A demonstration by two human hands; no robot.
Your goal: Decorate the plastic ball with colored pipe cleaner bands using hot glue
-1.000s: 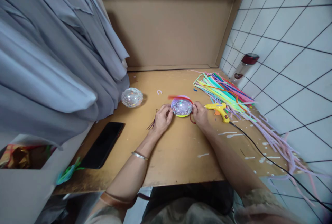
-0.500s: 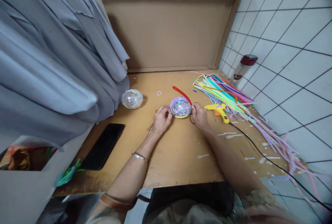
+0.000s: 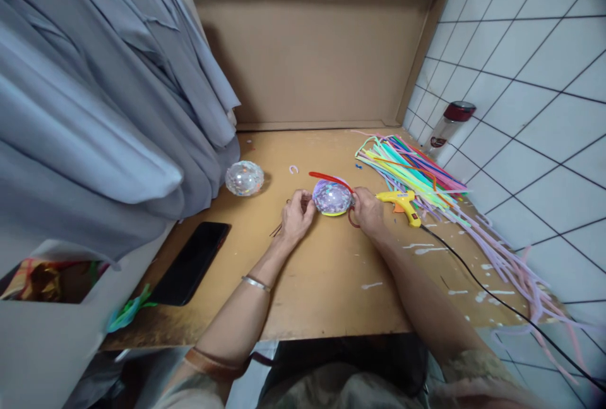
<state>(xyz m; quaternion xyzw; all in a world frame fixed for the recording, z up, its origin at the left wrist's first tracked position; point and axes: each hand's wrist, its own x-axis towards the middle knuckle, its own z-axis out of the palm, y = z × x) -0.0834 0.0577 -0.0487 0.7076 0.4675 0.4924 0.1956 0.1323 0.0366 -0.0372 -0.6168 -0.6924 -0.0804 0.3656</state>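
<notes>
Purple-tinted ball (image 3: 332,197) between hands; left hand (image 3: 296,214), fingertips pinched at its near side; right hand (image 3: 368,210) pinching opposite side, red strip (image 3: 330,177) at its fingertips. Yellow glue gun (image 3: 401,204) just beyond right hand.

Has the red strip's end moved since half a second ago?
Yes: against the pale curl, the end of the red strip has swung left and toward the viewer.

White tiles (image 3: 516,100) with dark joints line the right wall. A tall cardboard panel (image 3: 312,55) stands at the far edge of the tan tabletop (image 3: 317,289), whose near-left edge is worn. Gray cloth (image 3: 89,100) drapes the left side.
</notes>
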